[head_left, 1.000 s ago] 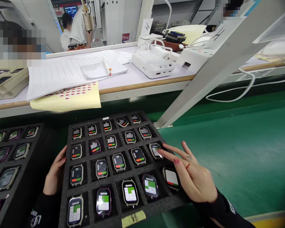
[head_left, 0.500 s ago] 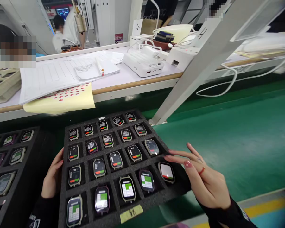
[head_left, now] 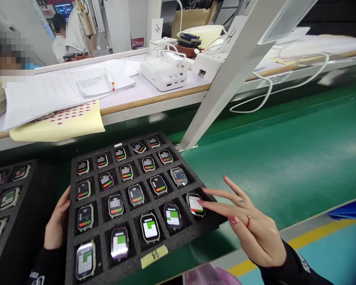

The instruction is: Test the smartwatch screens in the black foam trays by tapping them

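A black foam tray [head_left: 105, 201] lies in front of me on the green belt, its cells filled with several smartwatches with lit screens. My left hand [head_left: 57, 221] rests flat against the tray's left edge, fingers stretched out. My right hand [head_left: 249, 227] hovers at the tray's right side, fingers spread and empty; a fingertip touches the lit watch [head_left: 195, 204] in the near right corner cell. A yellow label [head_left: 154, 256] sticks to the tray's front edge.
A second foam tray [head_left: 6, 198] of watches lies to the left. Behind runs a white bench with papers [head_left: 47, 95], a yellow sticker sheet [head_left: 59, 124], a white charger box [head_left: 163, 73] and cables. A slanted grey post [head_left: 225, 75] rises to the right. A person works far back.
My view has swung right and the tray now sits further left in it. My right hand moved from the upper right watch down to the near right corner watch. My left hand stayed put.
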{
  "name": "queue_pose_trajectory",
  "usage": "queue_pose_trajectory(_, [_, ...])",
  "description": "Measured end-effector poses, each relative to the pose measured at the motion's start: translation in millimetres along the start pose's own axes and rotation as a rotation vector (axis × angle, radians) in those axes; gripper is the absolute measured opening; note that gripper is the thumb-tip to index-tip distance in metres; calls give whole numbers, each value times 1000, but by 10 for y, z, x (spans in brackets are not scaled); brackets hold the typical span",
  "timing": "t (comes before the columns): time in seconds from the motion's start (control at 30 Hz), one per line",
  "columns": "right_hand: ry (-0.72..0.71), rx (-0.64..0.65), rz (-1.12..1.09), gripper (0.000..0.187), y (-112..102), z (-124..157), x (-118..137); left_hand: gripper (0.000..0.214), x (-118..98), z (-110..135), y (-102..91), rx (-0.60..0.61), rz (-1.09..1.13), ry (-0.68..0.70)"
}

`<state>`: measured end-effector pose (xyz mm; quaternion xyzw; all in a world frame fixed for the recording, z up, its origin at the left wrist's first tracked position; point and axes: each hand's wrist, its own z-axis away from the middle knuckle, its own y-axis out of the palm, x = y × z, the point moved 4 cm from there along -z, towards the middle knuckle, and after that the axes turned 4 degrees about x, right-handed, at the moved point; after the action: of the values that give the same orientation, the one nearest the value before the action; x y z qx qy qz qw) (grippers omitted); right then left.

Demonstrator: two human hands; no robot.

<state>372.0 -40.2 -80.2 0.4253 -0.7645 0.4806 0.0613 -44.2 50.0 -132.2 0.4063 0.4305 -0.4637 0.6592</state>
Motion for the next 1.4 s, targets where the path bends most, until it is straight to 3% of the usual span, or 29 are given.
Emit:
queue_pose_trajectory(0.4, [-6, 42, -25, 42, 91, 19, 24, 41, 47, 11, -10, -53, 6, 36])
queue_pose_trajectory(0.63, [-26, -12, -77, 44, 91, -72, 152, 43, 51, 16, 11, -60, -1, 31])
queue_pose_trajectory(0.9, [-100, 125, -188, 45, 426, -183, 347, 46, 77, -4, -17, -49, 42, 49])
queue_pose_trajectory(1.2, [-76, 154, -158, 45, 434, -217, 340, 41, 87, -17, -27, -29, 36, 92])
queue_pose_trajectory(1.4, [-114, 206, -206, 42, 540, -322, 485, 48, 111, -32, -34, -14, 55, 95])
